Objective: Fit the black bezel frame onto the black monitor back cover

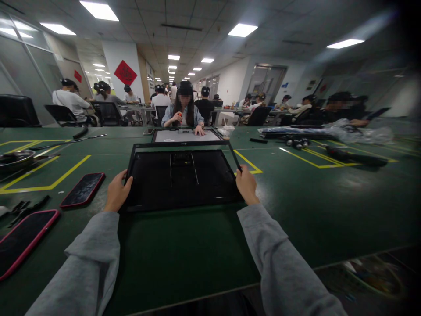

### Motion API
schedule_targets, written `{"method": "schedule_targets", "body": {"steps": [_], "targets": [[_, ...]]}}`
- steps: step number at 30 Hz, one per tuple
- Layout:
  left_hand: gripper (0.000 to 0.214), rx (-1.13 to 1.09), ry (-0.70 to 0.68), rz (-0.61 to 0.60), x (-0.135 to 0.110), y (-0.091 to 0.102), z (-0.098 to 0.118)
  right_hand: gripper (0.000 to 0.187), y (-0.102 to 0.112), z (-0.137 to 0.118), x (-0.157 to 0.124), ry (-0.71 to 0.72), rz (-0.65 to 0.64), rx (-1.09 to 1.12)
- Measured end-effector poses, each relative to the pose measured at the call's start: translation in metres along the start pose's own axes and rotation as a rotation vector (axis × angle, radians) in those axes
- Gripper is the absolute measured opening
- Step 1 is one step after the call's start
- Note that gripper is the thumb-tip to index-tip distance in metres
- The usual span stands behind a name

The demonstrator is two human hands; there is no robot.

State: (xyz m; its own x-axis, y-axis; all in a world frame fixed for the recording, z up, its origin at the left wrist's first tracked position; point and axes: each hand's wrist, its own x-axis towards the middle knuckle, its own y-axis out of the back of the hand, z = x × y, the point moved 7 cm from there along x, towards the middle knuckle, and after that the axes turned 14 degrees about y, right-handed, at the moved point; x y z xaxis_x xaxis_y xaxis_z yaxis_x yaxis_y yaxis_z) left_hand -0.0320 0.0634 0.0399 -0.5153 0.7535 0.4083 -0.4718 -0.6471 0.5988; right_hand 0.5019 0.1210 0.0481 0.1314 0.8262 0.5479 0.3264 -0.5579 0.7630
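My left hand [118, 190] and my right hand [247, 184] grip the two sides of a thin black monitor bezel [158, 145], thumbs facing inward. Its far bar, with a small light logo, stands out beyond a black monitor back cover [148, 180], which lies on the green table. The cover has a dark bracket and two thin metallic strips near its middle. Whether the near edge of the bezel touches the cover, I cannot tell.
Across the green table [184, 259], a person works on a display panel [167, 136]. A phone [83, 189] and another phone [26, 239] lie left, near a metal bowl [16, 159]. A plastic cup [226, 131], plastic-wrapped parts [296, 131] and a dark tool [355, 156] are right.
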Motion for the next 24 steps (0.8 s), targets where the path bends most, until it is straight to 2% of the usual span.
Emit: {"method": "schedule_targets", "body": {"steps": [5,9,17,20,24], "targets": [[0.052,-0.230,-0.105,0.235,-0.020,0.032,0.034,0.038,0.023,-0.009,0.001,0.056,0.384,0.197],[0.053,-0.285,-0.150,0.335,-0.032,0.045,0.047,0.036,0.034,-0.014,-0.003,0.118,0.545,0.336],[0.052,-0.333,-0.181,0.405,-0.034,0.048,0.043,0.027,0.047,-0.025,-0.013,0.218,0.711,0.441],[0.048,-0.331,-0.175,0.408,-0.033,0.048,0.041,0.026,0.046,-0.025,-0.012,0.218,0.720,0.459],[0.043,-0.276,-0.138,0.368,-0.030,0.043,0.038,0.027,0.034,-0.021,-0.011,0.177,0.682,0.483]]}}
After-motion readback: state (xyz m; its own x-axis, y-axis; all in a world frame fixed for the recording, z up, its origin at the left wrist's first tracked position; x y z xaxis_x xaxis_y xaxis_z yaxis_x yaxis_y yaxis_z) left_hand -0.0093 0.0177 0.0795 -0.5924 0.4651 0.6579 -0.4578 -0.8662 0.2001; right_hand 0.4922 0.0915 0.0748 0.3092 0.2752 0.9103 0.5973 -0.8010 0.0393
